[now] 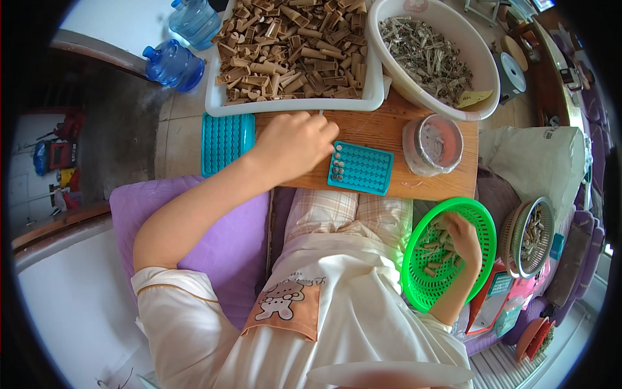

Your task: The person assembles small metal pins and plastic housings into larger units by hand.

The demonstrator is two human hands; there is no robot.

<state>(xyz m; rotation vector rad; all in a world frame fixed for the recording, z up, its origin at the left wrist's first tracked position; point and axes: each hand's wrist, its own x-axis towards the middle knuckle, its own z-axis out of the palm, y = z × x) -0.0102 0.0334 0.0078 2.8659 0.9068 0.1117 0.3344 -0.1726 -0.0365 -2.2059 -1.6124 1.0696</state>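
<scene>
Left hand (301, 142) curled by teal tray (370, 171), upper centre; right hand (462, 236) apart, in green basket (486, 243), centre right. Fingertips hidden; grips unclear.

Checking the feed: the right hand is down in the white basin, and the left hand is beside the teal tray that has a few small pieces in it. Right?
Not quite. The head view shows the right hand down in the green basket. The left hand is indeed beside the teal tray that has a few small pieces in it.
</scene>
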